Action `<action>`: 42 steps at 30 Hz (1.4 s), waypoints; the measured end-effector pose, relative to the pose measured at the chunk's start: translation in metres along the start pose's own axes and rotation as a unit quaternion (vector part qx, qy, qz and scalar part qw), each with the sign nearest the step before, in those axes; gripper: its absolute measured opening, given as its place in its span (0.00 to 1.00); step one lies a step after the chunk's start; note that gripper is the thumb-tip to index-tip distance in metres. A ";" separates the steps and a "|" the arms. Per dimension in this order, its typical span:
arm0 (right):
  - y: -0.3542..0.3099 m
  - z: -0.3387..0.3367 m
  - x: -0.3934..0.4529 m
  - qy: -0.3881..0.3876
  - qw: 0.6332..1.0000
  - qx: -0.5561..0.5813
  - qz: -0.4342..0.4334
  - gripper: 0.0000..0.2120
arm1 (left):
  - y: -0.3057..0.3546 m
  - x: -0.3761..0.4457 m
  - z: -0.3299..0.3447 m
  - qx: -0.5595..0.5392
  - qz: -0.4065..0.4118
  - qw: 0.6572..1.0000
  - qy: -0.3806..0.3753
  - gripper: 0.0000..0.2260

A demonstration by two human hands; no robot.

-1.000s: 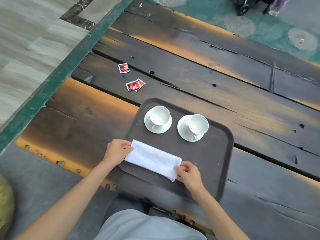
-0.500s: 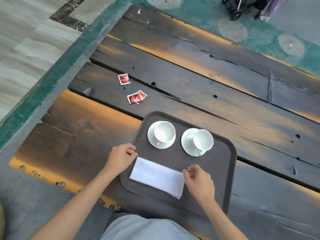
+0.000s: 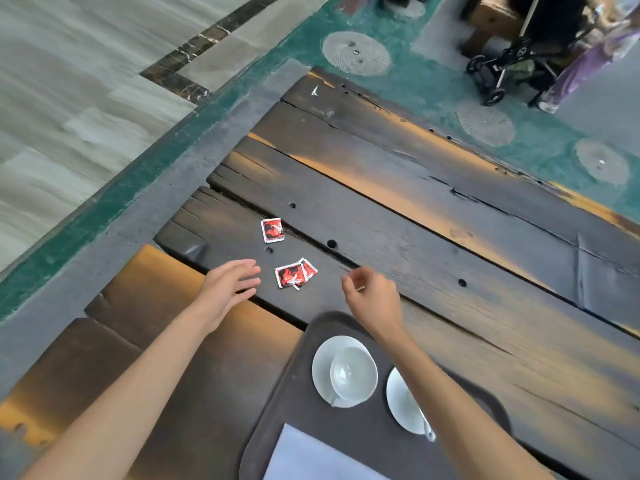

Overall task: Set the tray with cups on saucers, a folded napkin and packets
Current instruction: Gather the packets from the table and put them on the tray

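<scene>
A dark brown tray (image 3: 280, 410) lies at the bottom of the head view. On it a white cup sits on its saucer (image 3: 349, 372); my right forearm covers most of a second cup and saucer (image 3: 403, 407). A folded white napkin (image 3: 311, 459) rests at the tray's near end. Beyond the tray, two overlapping red packets (image 3: 294, 274) and a single red packet (image 3: 272, 230) lie on the wooden table. My left hand (image 3: 228, 289) hovers open just left of the overlapping pair. My right hand (image 3: 372, 299) is right of them, fingers loosely curled, holding nothing.
The table (image 3: 450, 237) is made of dark, worn planks with gaps and bolt holes. Its left edge drops to a grey and green floor border (image 3: 138, 188). A stroller (image 3: 512, 64) stands on the floor at the far right.
Both hands have let go of the napkin and reached forward over the table to either side of the red packets. The camera has tilted forward, so the tray now sits low in view.
</scene>
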State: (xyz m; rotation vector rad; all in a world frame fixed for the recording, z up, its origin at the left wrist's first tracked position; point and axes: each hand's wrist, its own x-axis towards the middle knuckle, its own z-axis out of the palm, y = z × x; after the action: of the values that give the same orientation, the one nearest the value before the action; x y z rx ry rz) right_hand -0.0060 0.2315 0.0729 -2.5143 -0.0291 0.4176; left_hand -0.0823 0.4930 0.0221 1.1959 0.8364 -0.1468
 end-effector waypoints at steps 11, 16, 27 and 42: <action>-0.073 0.138 0.142 -0.093 0.994 -0.017 -0.051 0.23 | -0.011 0.095 -0.007 -0.152 -0.101 0.983 -0.006 0.15; -0.082 0.169 0.150 -0.026 0.997 -0.074 -0.020 0.22 | -0.020 0.105 -0.010 -0.164 -0.107 0.981 -0.006 0.17; -0.061 0.126 0.131 -0.121 0.972 0.167 -0.110 0.04 | -0.019 0.100 -0.016 -0.203 -0.092 0.974 -0.039 0.18; -0.066 0.115 0.134 -0.244 0.948 0.193 -0.065 0.15 | -0.022 0.087 -0.004 -0.098 -0.011 0.992 -0.080 0.12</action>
State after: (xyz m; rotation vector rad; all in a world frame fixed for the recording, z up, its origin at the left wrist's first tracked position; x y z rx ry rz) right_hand 0.0911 0.3641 -0.0189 -1.9603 -0.2772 0.8887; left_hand -0.0345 0.5155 -0.0505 0.9782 0.7063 -0.1714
